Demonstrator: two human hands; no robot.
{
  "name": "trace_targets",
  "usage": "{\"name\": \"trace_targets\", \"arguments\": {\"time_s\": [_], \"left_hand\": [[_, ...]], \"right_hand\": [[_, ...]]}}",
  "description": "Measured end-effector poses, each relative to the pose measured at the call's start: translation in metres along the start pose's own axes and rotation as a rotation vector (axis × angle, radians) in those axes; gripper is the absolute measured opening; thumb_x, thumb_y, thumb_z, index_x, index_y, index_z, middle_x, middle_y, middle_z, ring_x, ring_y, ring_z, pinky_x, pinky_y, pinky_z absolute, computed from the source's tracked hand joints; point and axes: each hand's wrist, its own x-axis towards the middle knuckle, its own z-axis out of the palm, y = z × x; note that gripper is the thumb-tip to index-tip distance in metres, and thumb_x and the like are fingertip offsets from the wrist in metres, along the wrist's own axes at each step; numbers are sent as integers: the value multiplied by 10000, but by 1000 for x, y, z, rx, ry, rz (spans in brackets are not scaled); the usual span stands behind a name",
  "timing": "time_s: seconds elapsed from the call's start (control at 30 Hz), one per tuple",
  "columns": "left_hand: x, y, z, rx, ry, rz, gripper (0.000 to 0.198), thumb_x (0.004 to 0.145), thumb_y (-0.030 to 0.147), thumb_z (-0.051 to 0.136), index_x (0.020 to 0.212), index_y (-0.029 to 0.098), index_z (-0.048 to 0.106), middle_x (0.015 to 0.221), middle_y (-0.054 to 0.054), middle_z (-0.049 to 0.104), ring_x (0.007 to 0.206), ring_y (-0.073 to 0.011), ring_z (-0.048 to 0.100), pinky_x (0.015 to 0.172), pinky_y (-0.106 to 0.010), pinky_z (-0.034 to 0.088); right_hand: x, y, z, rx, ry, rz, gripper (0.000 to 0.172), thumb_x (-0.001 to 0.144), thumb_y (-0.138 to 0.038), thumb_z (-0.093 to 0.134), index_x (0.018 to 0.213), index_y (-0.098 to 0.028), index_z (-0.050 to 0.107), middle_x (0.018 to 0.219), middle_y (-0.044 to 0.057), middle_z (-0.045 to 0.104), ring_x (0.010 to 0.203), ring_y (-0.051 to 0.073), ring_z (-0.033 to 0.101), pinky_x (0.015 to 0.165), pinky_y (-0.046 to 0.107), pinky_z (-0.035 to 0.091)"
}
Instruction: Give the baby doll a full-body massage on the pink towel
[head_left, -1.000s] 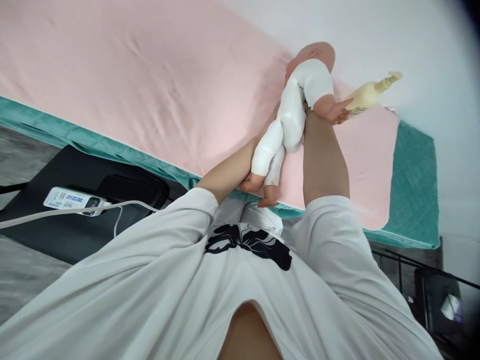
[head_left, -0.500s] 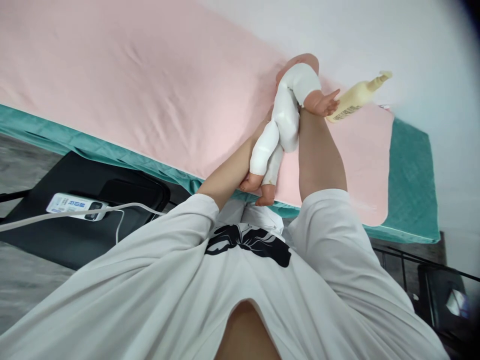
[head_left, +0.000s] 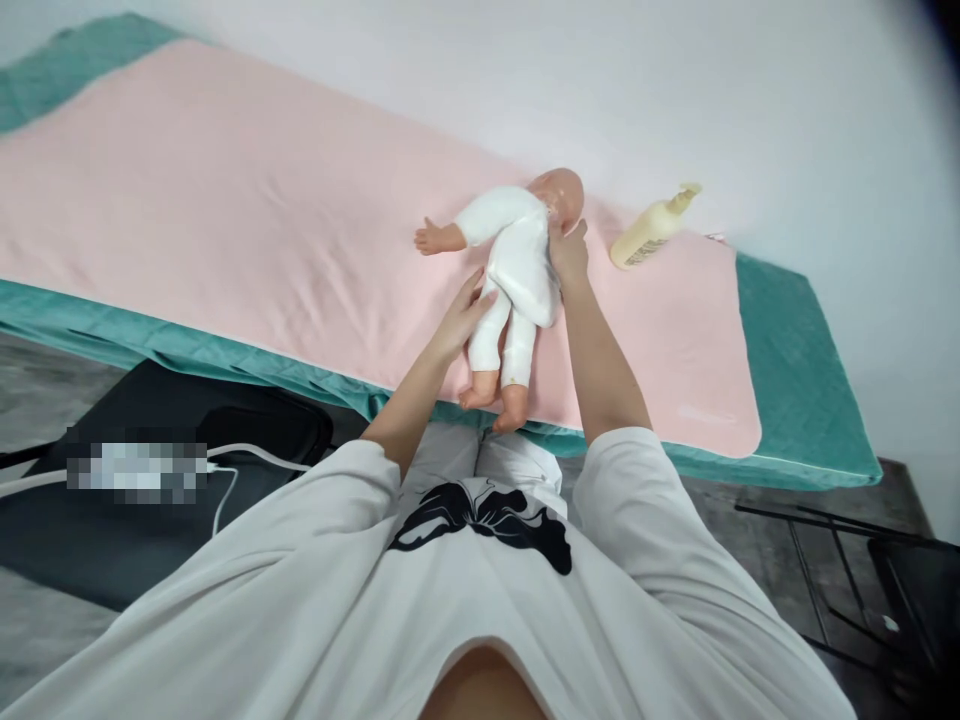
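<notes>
A plastic baby doll (head_left: 517, 262) in a white bodysuit lies on a pale pink cloth pad (head_left: 225, 200). Its bald head points away from the person and its bare feet reach the pad's near edge. One of the doll's arms sticks out sideways onto the pad.

The left hand (head_left: 463, 318) lies against the doll's hip and thigh, its fingers (head_left: 480, 296) straight, slightly spread and flat on the white cloth, not gripping. The right hand (head_left: 570, 252) sits at the doll's neck and shoulder. Its fingers are curled in there, but I cannot tell whether they clamp the doll or only prop it.

A cream plastic pump bottle (head_left: 651, 232) lies on its side just beyond the right hand, near the doll's head. A teal quilted mattress (head_left: 810, 400) shows under the pad past the bottle. On the floor, well apart from the doll's feet, sits a black bag (head_left: 150, 500) with a white cable (head_left: 247, 455) across it.

To handle the doll well here, I judge that the right hand should keep carrying the head and neck. The flat left palm should steady the hips, so the body stays straight and clear of the pad's edge.
</notes>
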Motion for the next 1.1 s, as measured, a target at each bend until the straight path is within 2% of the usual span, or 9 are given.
{"name": "trace_targets", "arguments": {"time_s": [0.13,0.33,0.43,0.53,0.67,0.73,0.87,0.97,1.1], "left_hand": [[-11,5,-5,20,-40,95,880,889,512,685,1570,152,262,1613,-172,350,1481,-308,378,1202,-437,376],[-22,15,-21,163,-211,17,765,867,342,661,1528,131,338,1425,-164,561,1289,-356,559,1080,-512,477],[-19,17,-30,360,-210,-61,728,855,310,650,1507,138,375,1468,-190,512,1370,-394,478,1114,-564,424],[-1,21,-35,544,-68,-56,664,862,350,650,1451,128,438,1514,-216,453,1460,-416,358,1160,-597,343],[47,39,-34,573,52,159,418,919,313,578,1318,191,560,1408,-143,565,1347,-333,493,1143,-530,371],[74,49,-32,568,18,214,264,924,279,565,1164,198,639,1280,-111,640,1227,-308,564,1080,-489,423],[106,56,-26,552,-258,318,130,902,316,624,864,197,659,984,-69,675,997,-266,603,917,-417,473],[109,44,-22,492,-371,393,203,901,376,641,797,201,637,870,-39,650,894,-225,591,845,-373,464],[104,22,-18,456,-350,459,272,916,420,627,758,199,624,834,-38,633,843,-204,574,826,-358,454]], "right_hand": [[-12,5,5,-3,91,56,765,954,-580,545,1449,-41,321,1358,237,579,1282,303,528,1178,552,282],[-21,17,1,126,235,-104,491,897,-453,583,1272,-138,543,1319,213,611,1294,357,521,1142,594,334],[-27,28,-3,231,305,-256,313,855,-302,530,1120,-163,621,1228,157,665,1223,286,560,1145,526,362],[-33,35,-1,368,325,-334,305,781,-184,458,1014,-174,654,1116,108,707,1112,237,606,1043,444,456],[-43,40,5,448,324,-451,297,744,-160,445,917,-201,683,988,55,720,953,205,634,902,370,503],[-50,43,7,458,314,-532,268,755,-156,455,864,-218,692,938,43,716,960,208,634,906,371,501],[-71,57,9,525,319,-590,282,761,-129,467,843,-245,711,911,40,710,956,219,644,891,390,514],[-87,68,15,498,300,-626,301,740,-100,487,829,-263,724,896,41,695,926,226,641,858,404,527],[-98,70,24,484,284,-688,307,754,-78,484,809,-272,716,874,35,676,880,224,634,812,403,531]]}}
